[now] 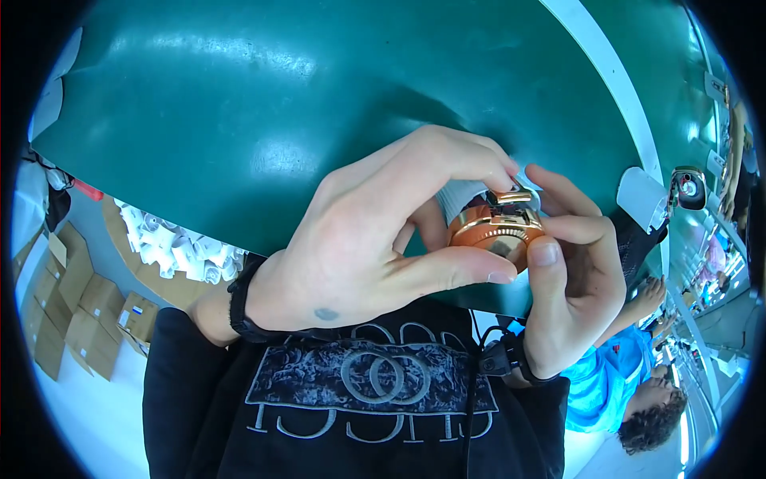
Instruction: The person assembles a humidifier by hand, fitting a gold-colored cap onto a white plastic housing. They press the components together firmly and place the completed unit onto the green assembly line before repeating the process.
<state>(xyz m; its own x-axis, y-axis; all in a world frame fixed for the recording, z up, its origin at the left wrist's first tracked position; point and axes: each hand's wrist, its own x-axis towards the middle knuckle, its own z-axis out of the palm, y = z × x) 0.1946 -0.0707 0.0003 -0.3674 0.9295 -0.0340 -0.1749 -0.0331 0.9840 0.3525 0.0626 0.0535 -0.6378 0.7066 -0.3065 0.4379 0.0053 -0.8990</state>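
Note:
A round copper-coloured metal piece (492, 230) with a small gold clasp on top is held up in front of me, above the edge of the green table (239, 96). My left hand (375, 231) grips it from the left, thumb underneath and fingers curled over its top. My right hand (570, 279) holds it from the right, thumb pressed against its face and forefinger reaching to the clasp. Both wrists wear dark bands.
A white strip (614, 80) runs along the table's right side, with a small white holder and a round black device (688, 188) beyond it. Cardboard boxes (72, 303) and white paper rolls (175, 247) lie at the left. A person in a blue shirt (614, 375) is at the lower right.

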